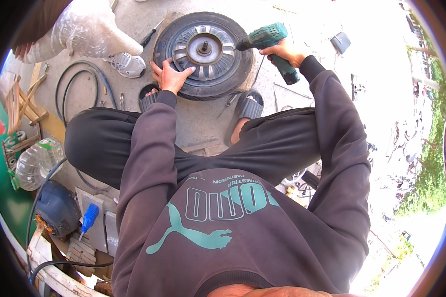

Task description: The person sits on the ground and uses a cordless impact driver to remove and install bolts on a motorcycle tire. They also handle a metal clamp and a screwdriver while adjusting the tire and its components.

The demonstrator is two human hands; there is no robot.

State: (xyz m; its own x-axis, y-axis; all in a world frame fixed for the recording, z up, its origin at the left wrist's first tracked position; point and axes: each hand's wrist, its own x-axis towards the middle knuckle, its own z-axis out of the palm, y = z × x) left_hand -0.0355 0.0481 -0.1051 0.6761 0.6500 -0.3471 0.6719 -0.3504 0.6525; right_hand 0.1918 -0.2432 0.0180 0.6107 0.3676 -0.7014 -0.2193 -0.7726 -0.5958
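Note:
A black-tyred wheel (164, 47) with a metal hub and central axle lies flat before my sandalled feet. My left hand (172, 75) rests at its lower left, fingers spread over tyre and hub, open. My right hand (284, 53) is closed round the grip of a teal power drill (265, 35), whose tip reaches the hub's upper right edge. A dark-handled tool (150, 35) lies left of the wheel. Another small tool (231, 99) lies below it, between my sandals.
At upper left are a person's fingers (24, 48), a crumpled white wrapped shape (91, 29) and a sneaker (128, 65). A coiled hose (91, 69), wooden pieces (28, 101), plastic jug (37, 163), blue tank (57, 210) and blue bottle (89, 218) line the left; greenery (426, 163) is far right.

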